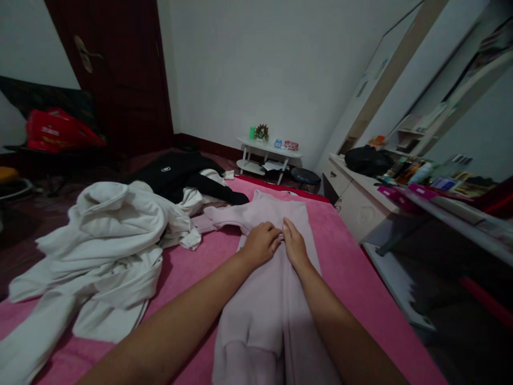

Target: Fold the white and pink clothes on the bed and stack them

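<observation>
A pale pink garment (pixel 260 305) of thick sweatshirt-like cloth lies lengthwise on the pink bed cover (pixel 340 240), with a seam or fold running down it and a ribbed part at the near end. One piece of it reaches out to the left at the far end. My left hand (pixel 262 243) rests on its upper part, fingers curled on the cloth. Close beside it, my right hand (pixel 294 243) has its fingers together, gripping the same cloth near the fold. The fingertips of both hands are partly hidden.
A crumpled white hooded top (pixel 116 219) lies at the left, with a black garment (pixel 172 174) behind it. Along the right side stand a white dresser (pixel 360 208) and a glass-topped desk (pixel 465 224). A small white table (pixel 270 147) stands by the far wall.
</observation>
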Tool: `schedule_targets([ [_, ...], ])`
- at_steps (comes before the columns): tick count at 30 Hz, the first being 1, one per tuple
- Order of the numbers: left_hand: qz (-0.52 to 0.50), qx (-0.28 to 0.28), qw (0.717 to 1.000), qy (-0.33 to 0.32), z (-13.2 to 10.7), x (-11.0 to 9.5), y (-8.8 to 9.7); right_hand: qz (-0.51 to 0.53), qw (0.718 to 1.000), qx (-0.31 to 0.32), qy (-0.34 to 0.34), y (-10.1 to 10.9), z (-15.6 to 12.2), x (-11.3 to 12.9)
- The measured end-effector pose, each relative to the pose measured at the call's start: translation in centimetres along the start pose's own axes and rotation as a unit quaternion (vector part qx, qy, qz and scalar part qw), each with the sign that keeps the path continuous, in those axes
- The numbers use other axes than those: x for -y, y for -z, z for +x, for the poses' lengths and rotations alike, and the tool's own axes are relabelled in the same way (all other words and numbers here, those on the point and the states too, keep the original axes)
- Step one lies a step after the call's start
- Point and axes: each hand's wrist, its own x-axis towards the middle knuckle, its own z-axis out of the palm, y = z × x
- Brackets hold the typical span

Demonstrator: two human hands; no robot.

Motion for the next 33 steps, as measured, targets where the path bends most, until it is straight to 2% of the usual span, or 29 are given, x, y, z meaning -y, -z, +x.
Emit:
schedule_targets([
  [2, -0.009, 0.002, 1.000, -0.008, -0.1, 0.1, 0.0, -0.001, 0.998, 0.056, 0.007, -0.9, 0.3, -2.4],
  [5, 0.001, -0.001, 1.000, -0.003, 0.2, 0.3, 1.3, 0.010, 0.996, 0.086, 0.037, -1.0, -0.1, -3.9],
  [8, 0.061, -0.074, 0.994, 0.050, 0.8, 1.6, 4.6, 0.011, 0.996, 0.077, 0.036, -0.6, -0.3, -3.8],
  [10, 0.103, -0.137, 0.977, 0.127, 1.0, 3.5, 7.3, 0.015, 0.997, 0.067, 0.030, -0.4, -0.3, -3.6],
  [11, 0.121, -0.151, 0.966, 0.174, 1.0, 4.7, 8.6, 0.020, 0.997, 0.064, 0.027, -0.4, -0.3, -3.6],
  [13, 0.163, -0.122, 0.941, 0.271, 0.6, 7.2, 10.8, 0.033, 0.997, 0.061, 0.024, -0.5, -0.3, -3.5],
  [15, 0.201, -0.032, 0.914, 0.351, 0.0, 9.1, 12.2, 0.042, 0.997, 0.058, 0.020, -0.5, -0.3, -3.5],
  [18, 0.226, 0.092, 0.880, 0.408, -0.6, 10.3, 12.7, 0.047, 0.997, 0.056, 0.013, -0.4, -0.4, -3.4],
  [20, 0.237, 0.124, 0.871, 0.411, -0.7, 10.1, 12.4, 0.051, 0.997, 0.055, 0.008, -0.4, -0.4, -3.3],
  [25, 0.241, 0.117, 0.879, 0.396, -0.5, 9.8, 11.8, 0.053, 0.997, 0.054, 0.008, -0.4, -0.5, -3.3],
  [30, 0.229, 0.117, 0.875, 0.410, -0.7, 10.4, 11.3, 0.051, 0.997, 0.054, 0.013, -0.4, -0.5, -3.6],
  [33, 0.222, 0.111, 0.874, 0.419, -0.2, 10.0, 11.7, 0.058, 0.997, 0.047, 0.010, -0.3, -0.5, -3.3],
])
